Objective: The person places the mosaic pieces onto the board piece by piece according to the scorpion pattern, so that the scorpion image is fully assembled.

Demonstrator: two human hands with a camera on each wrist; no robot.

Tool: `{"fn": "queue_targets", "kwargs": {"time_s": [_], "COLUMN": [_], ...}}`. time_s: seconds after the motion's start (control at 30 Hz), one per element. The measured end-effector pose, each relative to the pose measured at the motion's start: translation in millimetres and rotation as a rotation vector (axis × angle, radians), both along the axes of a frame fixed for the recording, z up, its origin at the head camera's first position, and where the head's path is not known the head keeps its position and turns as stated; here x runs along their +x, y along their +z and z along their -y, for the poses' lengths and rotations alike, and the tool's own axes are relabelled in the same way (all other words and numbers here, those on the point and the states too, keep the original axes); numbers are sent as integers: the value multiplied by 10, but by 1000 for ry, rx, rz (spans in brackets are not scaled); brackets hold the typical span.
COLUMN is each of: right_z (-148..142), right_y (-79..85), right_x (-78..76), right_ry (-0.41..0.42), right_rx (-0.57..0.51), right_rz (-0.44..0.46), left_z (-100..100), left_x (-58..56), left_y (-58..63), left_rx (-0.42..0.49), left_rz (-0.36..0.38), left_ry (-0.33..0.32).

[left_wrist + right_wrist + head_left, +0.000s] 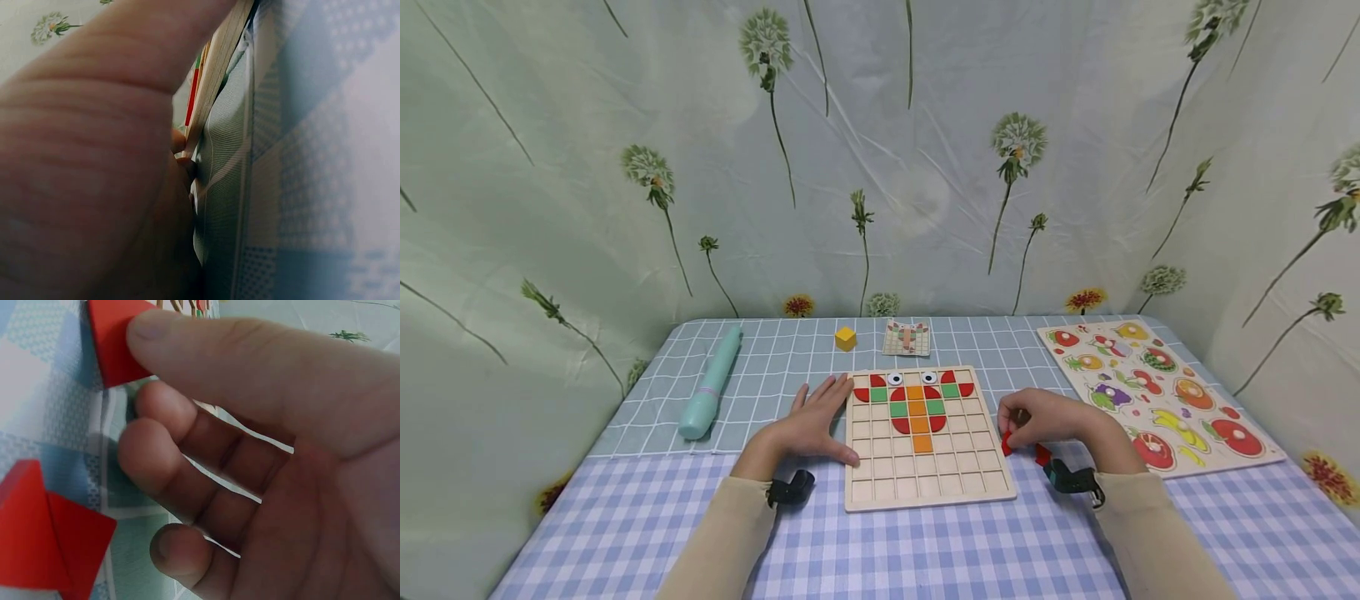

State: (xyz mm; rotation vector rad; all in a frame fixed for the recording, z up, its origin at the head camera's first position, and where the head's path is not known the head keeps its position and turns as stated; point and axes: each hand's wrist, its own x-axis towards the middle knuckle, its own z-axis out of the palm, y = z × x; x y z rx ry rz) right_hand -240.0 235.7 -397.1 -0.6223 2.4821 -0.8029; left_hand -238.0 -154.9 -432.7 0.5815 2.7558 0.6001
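A wooden grid board (880, 492) lies on the table, with red, green and orange pieces and two eye pieces forming a figure in its upper part. My left hand (808, 427) rests along the board's left side, fingers extended and thumb at the edge; the left wrist view shows the board's side (215, 75) behind the thumb. Just right of the board, my right hand (1041, 415) pinches a red piece (115, 347) under the thumb, its other fingers curled. More red pieces (25, 531) lie on the cloth near that hand's wrist.
Behind the board stand a small pattern card (906, 338) and a yellow cube (846, 338). A turquoise bat-shaped object (711, 387) lies at the left. At the right lies a fruit puzzle board (1112, 392). A flowered curtain (880, 167) closes off the back.
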Motion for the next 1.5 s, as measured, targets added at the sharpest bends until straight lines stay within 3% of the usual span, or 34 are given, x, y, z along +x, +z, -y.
{"fn": "queue_targets", "kwargs": {"time_s": [0.47,1.2,1.5], "right_z": [-12,240,365], "right_y": [27,2,-9], "right_x": [-13,14,39], "right_ry": [31,49,-4], "right_rx": [-100,-123,-173], "right_rz": [42,-65,6], "left_z": [-11,-4,-2], "left_x": [9,-11,-17], "left_y": [13,-8,-8], "left_rx": [-5,-12,-17], "left_rz": [-1,-1,0], "left_ry": [3,7,11]}}
